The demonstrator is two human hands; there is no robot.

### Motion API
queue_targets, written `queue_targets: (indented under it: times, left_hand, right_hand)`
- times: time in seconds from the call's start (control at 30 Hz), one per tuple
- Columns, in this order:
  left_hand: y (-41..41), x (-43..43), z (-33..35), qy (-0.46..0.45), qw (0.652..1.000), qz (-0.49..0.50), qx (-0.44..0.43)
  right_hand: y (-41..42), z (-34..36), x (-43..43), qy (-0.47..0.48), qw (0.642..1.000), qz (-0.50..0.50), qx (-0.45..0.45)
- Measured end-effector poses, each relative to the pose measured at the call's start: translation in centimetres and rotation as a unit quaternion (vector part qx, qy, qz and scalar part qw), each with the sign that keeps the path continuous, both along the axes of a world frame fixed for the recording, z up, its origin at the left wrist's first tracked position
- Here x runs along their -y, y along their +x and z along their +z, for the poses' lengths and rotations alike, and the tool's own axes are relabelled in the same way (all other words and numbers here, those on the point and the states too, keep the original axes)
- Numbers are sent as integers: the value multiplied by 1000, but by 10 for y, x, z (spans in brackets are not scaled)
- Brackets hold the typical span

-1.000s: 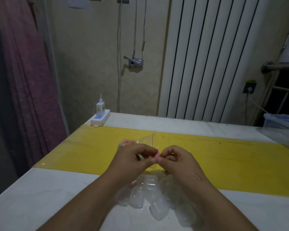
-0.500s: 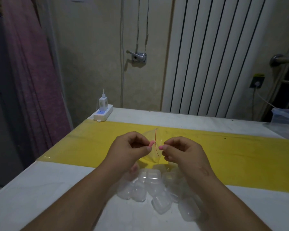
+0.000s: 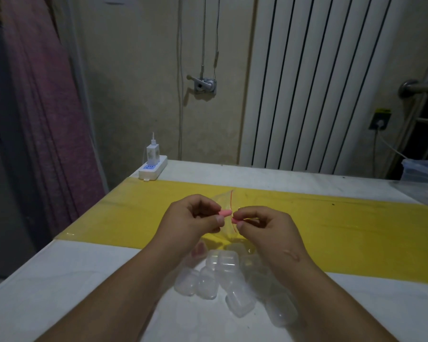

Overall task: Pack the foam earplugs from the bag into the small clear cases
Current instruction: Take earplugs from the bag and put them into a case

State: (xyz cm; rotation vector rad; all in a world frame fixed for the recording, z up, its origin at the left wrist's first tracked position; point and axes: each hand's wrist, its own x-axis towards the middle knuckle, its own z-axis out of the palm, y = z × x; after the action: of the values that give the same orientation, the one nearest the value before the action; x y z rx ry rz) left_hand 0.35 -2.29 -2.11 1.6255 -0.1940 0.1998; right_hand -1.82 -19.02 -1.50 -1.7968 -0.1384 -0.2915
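Above the yellow strip, my left hand point(image 3: 192, 219) pinches a pink foam earplug point(image 3: 224, 213) that points right. My right hand point(image 3: 265, 224) pinches a second pink earplug point(image 3: 235, 220) together with the red-striped mouth of a small clear zip bag point(image 3: 226, 202), which hangs between both hands. Several small clear cases point(image 3: 232, 277) lie heaped on the white table just below my hands, partly hidden by my wrists.
A yellow strip point(image 3: 344, 233) runs across the white table point(image 3: 47, 280). A white power strip with a charger point(image 3: 152, 166) sits at the far left corner. A clear plastic container point(image 3: 423, 174) stands at the far right edge. A radiator lines the wall behind.
My hands have drawn slightly apart and risen with the bag. The pink earplugs, first bunched between touching fingertips, now show separately, one in each hand.
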Motion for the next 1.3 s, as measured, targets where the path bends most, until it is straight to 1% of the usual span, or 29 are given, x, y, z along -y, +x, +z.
queue_targets:
  times: [0.17, 0.27, 0.47, 0.6, 0.67, 0.73, 0.8, 0.83, 0.87, 0.93, 0.97, 1.0, 1.1, 1.13, 1.2, 1.3]
  left_hand:
    - [-4, 4, 4, -18, 1000, -12, -3]
    - [-7, 5, 6, -18, 1000, -25, -8]
    - [-4, 3, 4, 9, 1000, -15, -23]
    - [-5, 4, 5, 10, 999, -25, -24]
    - [-5, 3, 4, 33, 999, -26, -20]
    - [-2, 0, 3, 74, 997, -7, -7]
    - [2, -5, 2, 165, 986, 13, 19]
    - [3, -7, 1, 232, 972, 13, 28]
    - [2, -9, 2, 307, 951, 8, 31]
    - [-1, -11, 3, 442, 896, -16, 31]
    - [-3, -12, 4, 482, 875, -36, 28]
    - [-3, -12, 4, 500, 864, -56, 24]
    - [-2, -13, 2, 511, 854, -92, 38]
    - [-2, -13, 2, 504, 857, -99, 44]
    - [-2, -14, 3, 458, 882, -104, 47]
    - [-6, -15, 4, 368, 925, -89, 21]
  right_hand:
    - [2, -1, -3, -7, 1000, 6, -9]
    - [2, -2, -3, 19, 999, 18, -32]
    - [3, -3, -5, 58, 997, 41, -36]
    - [2, -3, -5, 54, 997, 47, -12]
    - [3, -3, -4, 41, 999, 31, 4]
    - [3, -3, -2, 35, 999, 6, 15]
    - [4, -4, -1, 29, 999, -12, 19]
    - [4, -4, -1, 23, 999, -18, 21]
    - [4, -4, -1, 18, 999, -24, 22]
    - [4, -4, -1, 15, 999, -32, 22]
    - [4, -5, -1, 13, 999, -35, 20]
    - [4, -4, -1, 11, 999, -35, 17]
    - [3, -3, -2, 13, 1000, -26, 8]
    - [3, -3, -2, 17, 1000, -24, 3]
    - [4, -3, -1, 28, 999, -23, -8]
    - [6, -3, 2, 43, 998, -33, -10]
